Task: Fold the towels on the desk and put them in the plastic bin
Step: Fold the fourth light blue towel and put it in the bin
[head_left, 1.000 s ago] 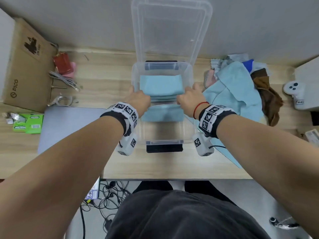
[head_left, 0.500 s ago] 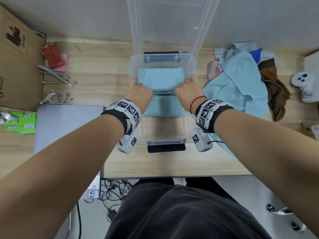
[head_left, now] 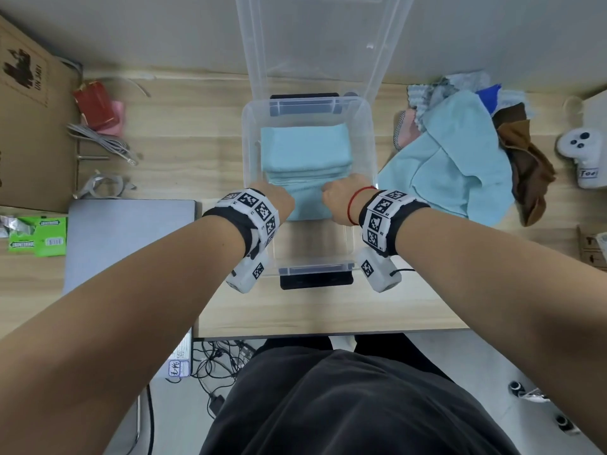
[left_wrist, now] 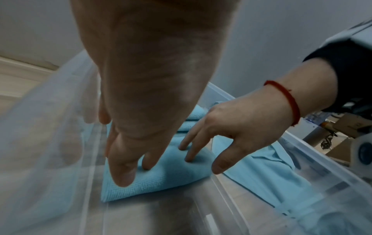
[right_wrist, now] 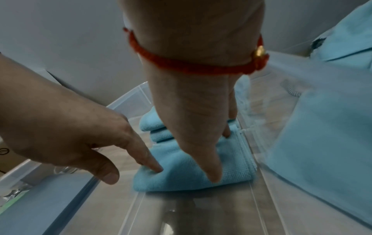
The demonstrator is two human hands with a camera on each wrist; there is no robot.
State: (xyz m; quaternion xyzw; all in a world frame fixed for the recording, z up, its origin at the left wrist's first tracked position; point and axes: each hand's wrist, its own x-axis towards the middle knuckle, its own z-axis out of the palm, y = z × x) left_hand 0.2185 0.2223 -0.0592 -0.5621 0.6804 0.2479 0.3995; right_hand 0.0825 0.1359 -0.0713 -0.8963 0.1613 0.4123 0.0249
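Note:
A clear plastic bin (head_left: 368,133) stands mid-desk with its lid (head_left: 315,37) upright behind it. A stack of folded light-blue towels (head_left: 305,146) fills its far half. In front of that stack lies another folded light-blue towel (head_left: 307,206) (left_wrist: 161,179) (right_wrist: 181,174) on the bin floor. Both hands reach down into the bin. My left hand (head_left: 279,200) (left_wrist: 136,168) presses the towel's left part with straight fingers. My right hand (head_left: 338,198) (right_wrist: 219,159) presses its right part the same way. Neither thumb touches the cloth.
A heap of unfolded towels (head_left: 460,165), light blue, brown and others, lies right of the bin. A grey laptop (head_left: 128,244) sits near left, beyond it cables (head_left: 98,142) and a cardboard box (head_left: 29,126). At far right stands a white controller (head_left: 584,152).
Both hands have come off the bin's sides, moved closer together and gone lower into the bin. The towel they carried now lies on the bin floor in front of the stack.

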